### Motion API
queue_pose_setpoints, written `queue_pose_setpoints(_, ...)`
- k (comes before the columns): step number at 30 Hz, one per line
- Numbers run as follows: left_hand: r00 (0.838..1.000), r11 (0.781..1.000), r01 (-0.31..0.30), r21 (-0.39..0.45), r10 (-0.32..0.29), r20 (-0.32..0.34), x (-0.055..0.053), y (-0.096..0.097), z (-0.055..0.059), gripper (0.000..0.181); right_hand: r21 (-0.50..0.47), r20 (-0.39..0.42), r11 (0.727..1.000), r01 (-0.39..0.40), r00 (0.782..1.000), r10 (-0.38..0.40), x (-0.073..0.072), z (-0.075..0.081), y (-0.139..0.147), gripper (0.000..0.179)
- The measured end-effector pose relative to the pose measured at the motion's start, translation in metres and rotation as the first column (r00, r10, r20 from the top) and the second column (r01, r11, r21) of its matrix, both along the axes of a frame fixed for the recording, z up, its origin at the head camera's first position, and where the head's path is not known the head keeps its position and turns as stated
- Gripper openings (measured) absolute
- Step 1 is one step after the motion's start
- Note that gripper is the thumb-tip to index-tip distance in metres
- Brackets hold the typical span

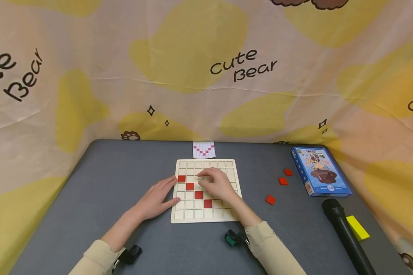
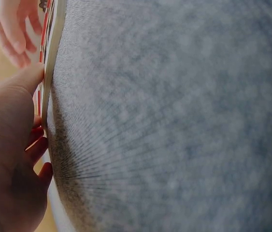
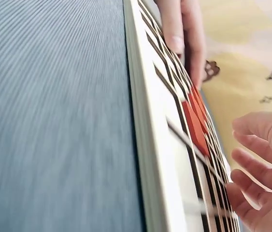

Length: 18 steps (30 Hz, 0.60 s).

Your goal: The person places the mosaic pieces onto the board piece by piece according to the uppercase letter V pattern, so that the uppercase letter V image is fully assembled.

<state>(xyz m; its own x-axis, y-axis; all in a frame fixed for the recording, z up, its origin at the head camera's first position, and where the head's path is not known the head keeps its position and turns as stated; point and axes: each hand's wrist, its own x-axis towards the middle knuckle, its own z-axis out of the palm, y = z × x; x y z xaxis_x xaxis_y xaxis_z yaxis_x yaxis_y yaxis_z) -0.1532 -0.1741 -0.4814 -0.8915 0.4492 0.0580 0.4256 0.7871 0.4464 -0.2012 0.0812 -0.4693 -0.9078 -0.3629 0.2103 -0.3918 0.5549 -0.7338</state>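
A cream grid board (image 1: 189, 215) lies on the grey table, with several red square tiles (image 1: 198, 195) stepping down diagonally from its left side. My left hand (image 1: 155, 198) rests at the board's left edge, fingers extended and thumb on the rim. Over the upper middle squares is my right hand (image 1: 217, 184), thumb and index finger bent and apart. Nothing shows between those fingers in the right wrist view, where the right hand (image 3: 264, 169) hovers beside the grid with loosely bent fingers. Just behind the board sits a small card (image 1: 204, 150) printed with a pink V of squares.
Three loose red tiles (image 1: 270, 199) are scattered right of the board. Farther right lie a blue game box (image 1: 320, 172), a black microphone (image 1: 344, 233) and a yellow block (image 1: 358, 228). A printed cloth (image 1: 192, 76) hangs behind the table.
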Motion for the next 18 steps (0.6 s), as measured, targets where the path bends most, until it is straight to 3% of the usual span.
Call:
queue_pose_setpoints(11,1.000,1.000,-0.002,-0.005,0.002,-0.002,0.000,0.000,-0.003,0.075,-0.009,0.058,0.992,0.125,0.991,-0.124,0.014,-0.003,0.064,0.020)
queue_pose_setpoints(18,1.000,1.000,-0.001,0.001,0.001,-0.004,0.000,0.000,-0.002,0.075,0.025,0.025,0.980,0.198,0.980,-0.198,0.024,0.001,0.104,0.019)
